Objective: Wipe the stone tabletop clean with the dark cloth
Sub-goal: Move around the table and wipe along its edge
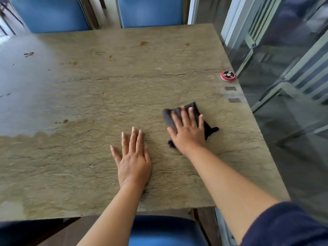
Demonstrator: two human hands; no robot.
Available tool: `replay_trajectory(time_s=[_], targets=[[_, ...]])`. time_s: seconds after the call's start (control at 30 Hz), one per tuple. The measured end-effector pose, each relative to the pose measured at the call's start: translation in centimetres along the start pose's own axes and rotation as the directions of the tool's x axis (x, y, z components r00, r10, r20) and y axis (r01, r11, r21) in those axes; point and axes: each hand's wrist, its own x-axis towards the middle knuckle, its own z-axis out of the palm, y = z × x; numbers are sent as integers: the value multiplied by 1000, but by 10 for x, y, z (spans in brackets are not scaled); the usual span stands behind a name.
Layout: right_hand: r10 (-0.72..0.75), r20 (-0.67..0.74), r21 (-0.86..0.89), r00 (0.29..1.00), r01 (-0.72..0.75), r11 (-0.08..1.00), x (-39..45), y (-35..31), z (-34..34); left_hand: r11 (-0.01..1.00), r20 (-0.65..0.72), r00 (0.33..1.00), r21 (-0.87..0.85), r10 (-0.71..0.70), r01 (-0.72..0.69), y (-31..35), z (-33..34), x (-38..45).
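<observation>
The stone tabletop is rough and brownish-green and fills most of the view. Brown stains and small dark crumbs mark its far and left parts. The dark cloth lies bunched on the right side of the table. My right hand presses flat on the cloth, fingers spread, covering its middle. My left hand rests flat on the bare stone just left of it, fingers apart, holding nothing.
A small round red call button sits near the right edge, with two grey stickers below it. Blue chairs stand at the far side and one under the near edge. Glass panels run along the right.
</observation>
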Motion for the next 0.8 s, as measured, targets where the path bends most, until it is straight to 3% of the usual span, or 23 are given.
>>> replay_trajectory(time_s=[0.07,0.13,0.2,0.23,0.3,0.37,0.43,0.47,0.5,0.57,0.63,0.7,0.8], targets=[[-284,-30,-9,959,283,959,-33,-4,6,1000,-4,1000,2,-1,1,-1,0,0],[-525,-34,-20,851,524,851,-69,16,11,1000,-11,1000,1,-2,2,-1,1,1],[-660,1,-37,752,659,751,-79,53,10,1000,-13,1000,-5,-3,3,0,1,1],[-668,0,-52,744,667,743,-76,70,10,1000,-14,1000,-8,-3,3,0,1,1],[-538,-27,-58,842,536,842,-59,90,9,1000,-16,1000,-6,-5,4,0,2,0],[-233,-77,-22,970,232,973,-37,84,6,1000,-15,1000,-1,-5,5,1,1,0],[54,-65,13,996,-53,998,-26,59,5,1000,-5,1000,-3,-1,1,1,0,1],[105,-34,22,994,-104,994,-27,44,5,1000,1,1000,-2,-2,2,1,0,1],[83,-19,23,996,-82,996,-35,29,6,1000,9,1000,4,-5,5,1,0,1],[-126,-43,31,991,128,991,-67,13,10,999,34,999,17,-36,36,1,-2,-1],[-366,-61,31,929,368,929,-107,24,14,995,58,994,-21,-94,95,12,-7,2],[-518,-58,7,854,519,855,-129,56,16,992,100,990,-60,-101,107,33,-9,3],[-417,-105,-3,903,419,908,-124,105,13,997,117,991,-40,63,-59,64,0,-4]])
